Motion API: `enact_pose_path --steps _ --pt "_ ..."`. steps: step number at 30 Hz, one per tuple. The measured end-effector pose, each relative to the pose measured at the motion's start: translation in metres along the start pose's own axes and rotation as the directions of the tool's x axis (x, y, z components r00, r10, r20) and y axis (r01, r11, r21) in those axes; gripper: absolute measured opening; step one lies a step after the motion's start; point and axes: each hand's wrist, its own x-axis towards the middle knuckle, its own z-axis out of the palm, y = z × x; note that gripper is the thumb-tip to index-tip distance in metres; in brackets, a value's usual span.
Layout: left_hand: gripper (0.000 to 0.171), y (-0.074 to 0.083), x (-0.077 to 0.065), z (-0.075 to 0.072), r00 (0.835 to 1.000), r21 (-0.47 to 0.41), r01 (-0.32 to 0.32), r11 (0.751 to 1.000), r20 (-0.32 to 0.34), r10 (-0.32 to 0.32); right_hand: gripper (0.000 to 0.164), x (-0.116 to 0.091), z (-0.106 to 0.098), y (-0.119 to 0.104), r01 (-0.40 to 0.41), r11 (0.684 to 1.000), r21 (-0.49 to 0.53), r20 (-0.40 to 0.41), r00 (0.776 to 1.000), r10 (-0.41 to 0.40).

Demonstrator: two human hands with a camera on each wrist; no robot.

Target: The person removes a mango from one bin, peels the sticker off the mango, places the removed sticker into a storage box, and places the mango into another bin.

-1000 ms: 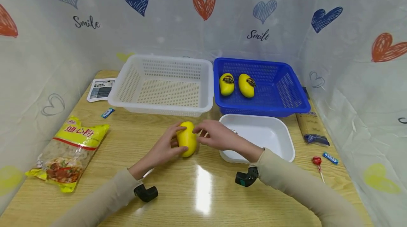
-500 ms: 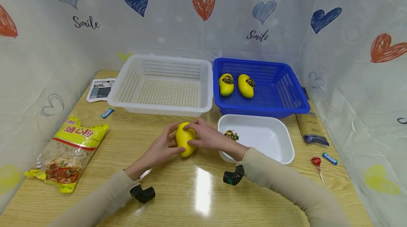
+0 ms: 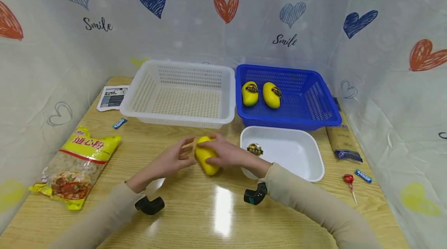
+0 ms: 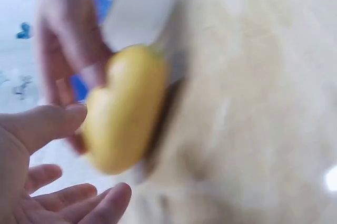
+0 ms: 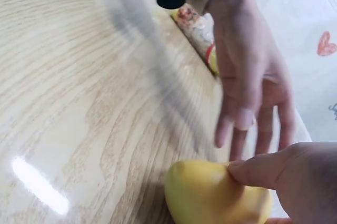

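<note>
A yellow mango (image 3: 207,159) is gripped by my right hand (image 3: 225,152), thumb on the near side and fingers over its far end, close over the table in front of the baskets. To its left, my left hand (image 3: 173,158) is apart from the mango with fingers spread and relaxed. In the left wrist view the mango (image 4: 129,110) shows between both hands, blurred. From the right wrist view, my thumb (image 5: 258,171) presses on the mango's skin (image 5: 208,192). Two more mangoes, one on the left (image 3: 249,95) and one beside it (image 3: 271,97), lie in the blue basket (image 3: 297,121).
A white basket (image 3: 174,118) stands left of the blue one. The white tray (image 3: 297,156), with a dark round sticker (image 3: 255,149) at its left, lies right of my hands. Food bags (image 3: 78,167) flank the table; a lollipop (image 3: 348,179) and small candies (image 3: 119,123) lie near its sides.
My right hand has reached over and taken hold of the mango. My left hand has let go and drawn back left. The mango has tilted slightly.
</note>
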Motion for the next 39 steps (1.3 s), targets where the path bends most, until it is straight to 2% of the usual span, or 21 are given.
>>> enact_pose_path --steps 3,5,8,9,11,14,16,19,21,24,26,29,32,36,39 --pt "0.057 0.013 -0.002 -0.02 0.999 0.094 0.011 0.995 -0.045 -0.007 0.051 -0.002 0.0 -0.001 0.043 0.999 0.002 -0.01 0.999 -0.043" --pt "0.05 0.022 -0.003 -0.036 0.996 0.133 -0.004 0.991 -0.09 0.016 0.05 -0.005 -0.001 -0.003 0.059 0.998 0.019 -0.027 0.998 -0.059" --pt "0.044 0.036 -0.007 -0.063 0.981 0.189 -0.009 0.982 -0.187 0.045 0.051 -0.013 -0.005 -0.007 0.062 0.995 0.072 -0.062 0.996 -0.058" --pt "0.044 0.038 -0.008 -0.073 0.97 0.227 -0.019 0.974 -0.231 0.073 0.051 -0.016 -0.006 -0.009 0.06 0.994 0.092 -0.076 0.996 -0.053" --pt "0.044 0.038 -0.008 -0.094 0.938 0.32 -0.015 0.947 -0.322 0.124 0.053 -0.023 -0.01 -0.011 0.058 0.99 0.127 -0.106 0.993 -0.044" --pt "0.048 0.026 -0.006 -0.124 0.885 0.446 0.037 0.895 -0.431 0.178 0.053 -0.032 -0.014 -0.012 0.069 0.985 0.16 -0.139 0.989 -0.047" --pt "0.053 0.013 -0.006 -0.142 0.871 0.456 0.086 0.886 -0.465 0.155 0.053 -0.037 -0.016 -0.012 0.075 0.978 0.195 -0.149 0.988 -0.046" --pt "0.06 -0.008 -0.007 -0.164 0.881 0.394 0.131 0.91 -0.467 0.076 0.053 -0.044 -0.018 -0.01 0.079 0.96 0.268 -0.146 0.988 -0.041" --pt "0.065 -0.02 -0.009 -0.173 0.899 0.315 0.162 0.935 -0.438 -0.008 0.053 -0.047 -0.02 -0.009 0.079 0.948 0.308 -0.145 0.989 -0.035" --pt "0.07 -0.032 -0.013 -0.181 0.919 0.191 0.183 0.964 -0.381 -0.099 0.054 -0.05 -0.025 -0.007 0.08 0.938 0.337 -0.154 0.988 -0.029" --pt "0.073 -0.036 -0.016 -0.182 0.924 0.104 0.205 0.973 -0.348 -0.157 0.053 -0.051 -0.03 -0.005 0.09 0.934 0.345 -0.171 0.985 -0.032" --pt "0.071 -0.042 -0.018 -0.184 0.933 0.007 0.155 0.988 -0.33 -0.144 0.052 -0.05 -0.042 -0.004 0.113 0.925 0.363 -0.208 0.977 -0.037" --pt "0.068 -0.047 -0.016 -0.186 0.938 -0.06 0.116 0.991 -0.322 -0.129 0.053 -0.044 -0.057 -0.005 0.137 0.902 0.409 -0.258 0.966 -0.03" --pt "0.068 -0.05 -0.015 -0.187 0.932 -0.06 0.147 0.987 -0.325 -0.159 0.053 -0.021 -0.076 -0.004 0.119 0.887 0.445 -0.324 0.945 0.036" --pt "0.07 -0.049 -0.014 -0.187 0.926 -0.046 0.182 0.982 -0.329 -0.187 0.053 0.004 -0.086 0.001 0.067 0.897 0.437 -0.353 0.93 0.103"
